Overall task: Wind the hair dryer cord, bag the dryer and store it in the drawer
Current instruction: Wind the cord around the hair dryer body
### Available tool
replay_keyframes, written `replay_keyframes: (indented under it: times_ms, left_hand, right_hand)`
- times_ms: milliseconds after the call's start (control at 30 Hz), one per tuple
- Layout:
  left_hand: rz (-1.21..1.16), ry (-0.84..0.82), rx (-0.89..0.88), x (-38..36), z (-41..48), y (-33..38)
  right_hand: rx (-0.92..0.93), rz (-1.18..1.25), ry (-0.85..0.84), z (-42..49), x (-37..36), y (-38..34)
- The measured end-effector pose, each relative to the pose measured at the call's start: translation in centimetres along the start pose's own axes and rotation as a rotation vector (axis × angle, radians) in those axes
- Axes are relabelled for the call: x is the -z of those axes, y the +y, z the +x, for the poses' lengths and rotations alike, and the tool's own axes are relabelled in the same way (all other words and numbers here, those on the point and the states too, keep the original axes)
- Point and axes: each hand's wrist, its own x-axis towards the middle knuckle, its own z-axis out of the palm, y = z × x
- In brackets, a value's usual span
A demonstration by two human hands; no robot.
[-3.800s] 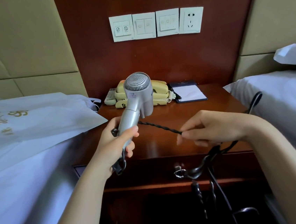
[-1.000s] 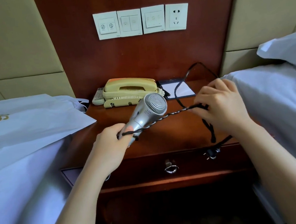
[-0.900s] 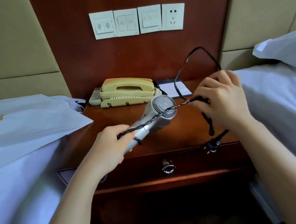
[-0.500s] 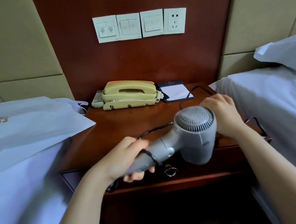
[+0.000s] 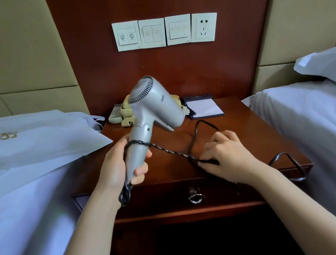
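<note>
My left hand (image 5: 116, 166) is clenched around the handle of the silver hair dryer (image 5: 151, 112), holding it upright above the front of the wooden nightstand (image 5: 252, 133), its grilled end tipped toward 11 o'clock. One turn of the black cord (image 5: 172, 153) circles the handle just above my fingers, then runs taut and twisted toward 4 o'clock into my right hand (image 5: 227, 157), which pinches it low over the tabletop. Beyond that hand the cord rises in a loose loop toward 12 o'clock, and another length arches over the nightstand's front right corner at 3 o'clock before dropping down the side. A short doubled bend of cord hangs below my left wrist.

Behind the dryer, partly hidden by its body, a yellow telephone (image 5: 127, 115) sits against the back wall, with a remote control (image 5: 116, 116) touching its left side and a notepad in a dark folder (image 5: 203, 107) just beside it on the right. Above them, a row of wall switches (image 5: 152, 33) ends in a power socket (image 5: 204, 28).

The white bag (image 5: 40, 145) with gold lettering lies flat on the bed (image 5: 18, 226) at 9 o'clock, one corner overhanging the nightstand's left edge. A second bed (image 5: 316, 124) with a pillow (image 5: 330, 64) flanks the right side at 3 o'clock. The drawer (image 5: 166, 198) under the tabletop is closed, its metal ring pull (image 5: 195, 198) hanging directly below my right wrist.
</note>
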Motion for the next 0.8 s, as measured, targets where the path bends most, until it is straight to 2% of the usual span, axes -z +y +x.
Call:
replay_keyframes:
  times_ms: [133,200,300,500,633,800]
  left_hand:
    - [-0.071,0.194,-0.121,0.4,-0.7,-0.1]
    - [-0.064,0.255,-0.122,0.7,-0.5,0.2]
    - [0.102,0.311,-0.177,0.4,-1.3,0.3]
    - [0.438,0.204,-0.318,-0.4,-2.1,0.0]
    - [0.759,0.272,-0.415,-0.5,-1.9,-0.6]
    - [1.01,0.335,-0.491,-0.8,-2.3,-0.5]
  right_hand:
    - [0.207,0.002,0.078,0.2,0.2,-3.4]
    - [0.237,-0.004,0.13,0.6,0.9,-4.0]
    - [0.209,-0.039,0.219,0.9,2.1,-4.1]
    - [0.161,-0.092,0.444,0.9,4.1,-3.6]
    - [0.169,-0.128,0.513,1.2,4.3,-4.0]
    - [0.173,-0.159,0.57,1.7,4.3,-4.9]
